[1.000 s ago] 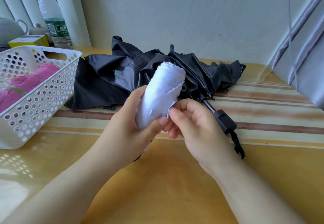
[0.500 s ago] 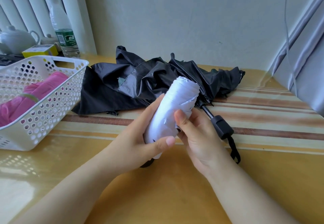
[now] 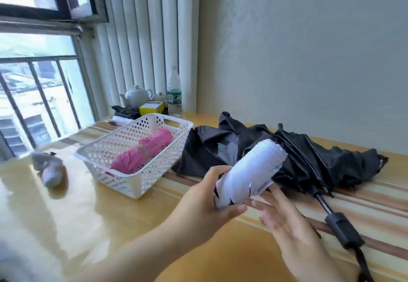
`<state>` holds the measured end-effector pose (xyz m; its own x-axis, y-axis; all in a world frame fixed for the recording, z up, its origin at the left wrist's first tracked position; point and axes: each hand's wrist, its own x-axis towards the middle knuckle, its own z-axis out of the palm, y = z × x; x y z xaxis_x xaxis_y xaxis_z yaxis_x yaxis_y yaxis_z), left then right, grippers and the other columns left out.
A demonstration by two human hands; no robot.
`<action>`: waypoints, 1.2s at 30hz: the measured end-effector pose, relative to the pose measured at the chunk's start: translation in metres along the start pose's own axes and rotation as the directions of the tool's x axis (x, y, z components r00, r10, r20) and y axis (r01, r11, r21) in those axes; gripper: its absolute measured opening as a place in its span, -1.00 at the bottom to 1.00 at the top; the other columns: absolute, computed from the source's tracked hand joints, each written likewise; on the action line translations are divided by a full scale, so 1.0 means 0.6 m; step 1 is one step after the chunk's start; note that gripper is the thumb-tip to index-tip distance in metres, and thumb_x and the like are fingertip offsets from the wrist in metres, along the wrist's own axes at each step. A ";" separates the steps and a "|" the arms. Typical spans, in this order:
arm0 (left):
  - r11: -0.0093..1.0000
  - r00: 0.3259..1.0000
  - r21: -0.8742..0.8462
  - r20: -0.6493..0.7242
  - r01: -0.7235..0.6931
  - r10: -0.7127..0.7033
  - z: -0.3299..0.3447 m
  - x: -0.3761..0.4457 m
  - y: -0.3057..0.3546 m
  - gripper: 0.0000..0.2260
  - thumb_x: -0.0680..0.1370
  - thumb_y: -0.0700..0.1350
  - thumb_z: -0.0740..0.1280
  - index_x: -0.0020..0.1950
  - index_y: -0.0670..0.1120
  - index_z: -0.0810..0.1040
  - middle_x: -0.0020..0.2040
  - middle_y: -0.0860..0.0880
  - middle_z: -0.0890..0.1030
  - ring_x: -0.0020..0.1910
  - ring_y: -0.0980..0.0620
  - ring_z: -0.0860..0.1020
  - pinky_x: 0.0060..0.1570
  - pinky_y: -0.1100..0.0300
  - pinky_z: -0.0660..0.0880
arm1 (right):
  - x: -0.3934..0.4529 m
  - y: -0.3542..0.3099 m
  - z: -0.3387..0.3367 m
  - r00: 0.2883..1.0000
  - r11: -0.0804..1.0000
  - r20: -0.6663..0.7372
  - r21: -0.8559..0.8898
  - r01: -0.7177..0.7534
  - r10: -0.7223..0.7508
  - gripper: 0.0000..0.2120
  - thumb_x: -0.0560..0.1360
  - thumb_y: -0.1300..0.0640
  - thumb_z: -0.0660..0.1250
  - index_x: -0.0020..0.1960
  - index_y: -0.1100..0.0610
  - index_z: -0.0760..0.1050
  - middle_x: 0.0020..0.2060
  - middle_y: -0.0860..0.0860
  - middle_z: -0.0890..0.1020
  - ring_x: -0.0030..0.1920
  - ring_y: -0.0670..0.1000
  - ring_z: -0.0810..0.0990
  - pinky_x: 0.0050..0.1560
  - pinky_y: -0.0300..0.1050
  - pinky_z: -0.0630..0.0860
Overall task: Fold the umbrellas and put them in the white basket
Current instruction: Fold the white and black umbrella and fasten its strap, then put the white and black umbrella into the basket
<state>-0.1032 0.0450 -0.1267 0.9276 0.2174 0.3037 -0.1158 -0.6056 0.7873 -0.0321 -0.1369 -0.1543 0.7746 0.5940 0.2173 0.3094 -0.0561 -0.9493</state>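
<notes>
1. Glossy yellow-tan table (image 3: pixel 92 222), brown and cream stripes along the far half; strong window glare on the near-left part.
2. Room: pale plaster wall (image 3: pixel 298 50) behind the table, white vertical blinds (image 3: pixel 143 39) at the corner, window (image 3: pixel 37 83) with a dark frame and outside railing on the left.
3. White basket (image 3: pixel 141 184) sits mid-table, perforated walls, a folded pink umbrella (image 3: pixel 143 151) lying inside it.
4. Left hand (image 3: pixel 205 206) grips the lower end of a rolled white umbrella (image 3: pixel 251 171), thumb and fingers wrapped round it; the umbrella is held in the air, tilted up and right, just right of the basket.
5. Right hand (image 3: pixel 287 222) is spread, fingers loose, just below the white umbrella; contact unclear, blurred.
6. Black umbrella (image 3: pixel 309 156) lies unfolded and crumpled on the stripes by the wall, its handle (image 3: pixel 342 228) pointing to the near right.
7. Grey folded umbrella (image 3: pixel 49 169) lies on the table left of the basket, well apart.
8. Far corner: white teapot (image 3: pixel 136 96), yellow box (image 3: pixel 152 107), water bottle (image 3: pixel 174 94).
</notes>
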 end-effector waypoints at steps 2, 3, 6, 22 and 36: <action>0.996 0.994 0.065 -0.091 0.062 -0.056 -0.059 0.003 -0.005 -0.56 0.42 0.08 0.46 0.12 0.36 0.28 -0.08 0.13 0.58 -0.20 0.12 0.54 -0.17 0.16 0.52 | 0.006 -0.005 0.010 0.996 0.997 0.058 -0.049 -0.060 0.063 -0.35 0.32 -0.43 0.29 0.35 -0.24 0.34 0.14 -0.36 0.57 0.17 -0.25 0.56 0.22 -0.17 0.47; 0.993 0.987 0.079 -0.137 0.091 -0.080 -0.091 0.007 -0.004 -0.57 0.42 0.08 0.47 0.10 0.35 0.29 -0.10 0.12 0.57 -0.21 0.09 0.56 -0.19 0.12 0.53 | 0.008 -0.010 0.015 0.988 0.992 0.109 -0.074 -0.098 0.106 -0.45 0.37 -0.33 0.26 0.32 -0.21 0.35 0.09 -0.37 0.59 0.12 -0.27 0.58 0.22 -0.18 0.46; 0.960 0.953 0.179 -0.251 0.218 -0.169 -0.196 0.032 -0.006 -0.64 0.44 0.06 0.46 0.12 0.19 0.36 -0.21 0.12 0.55 -0.41 0.24 0.52 -0.44 0.22 0.44 | 0.016 -0.023 0.023 0.956 0.969 0.202 -0.167 -0.181 0.213 -0.51 0.36 -0.25 0.23 0.27 -0.16 0.42 0.01 -0.31 0.64 0.05 -0.23 0.62 0.16 -0.21 0.49; 0.448 0.767 0.866 0.127 0.223 -0.629 -0.257 0.115 -0.103 -0.48 0.61 -0.16 0.18 0.55 0.02 0.11 0.24 -0.13 0.46 -0.05 0.02 0.47 -0.10 0.24 0.46 | 0.033 -0.082 0.017 0.958 0.920 0.083 -0.314 -0.236 0.274 -0.80 0.58 0.05 0.21 0.15 -0.02 0.54 -0.12 -0.13 0.71 -0.10 -0.16 0.67 -0.02 -0.25 0.57; 0.884 0.979 0.440 0.190 -0.156 0.078 0.082 0.192 0.035 -0.51 0.60 0.09 0.23 0.51 0.15 0.18 0.49 -0.02 0.16 0.43 -0.08 0.18 0.37 0.04 0.22 | 0.123 -0.019 -0.204 0.860 0.531 -0.441 -0.679 -0.507 0.258 -0.53 0.58 0.00 0.27 0.45 0.06 0.31 0.37 0.04 0.41 0.28 0.05 0.46 0.19 -0.13 0.38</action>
<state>0.0190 0.0200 -0.1017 0.9663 0.0201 0.2567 -0.0907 -0.9065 0.4123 0.0891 -0.1909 -0.0995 0.9889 0.1426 0.0420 0.1458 -0.8759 -0.4600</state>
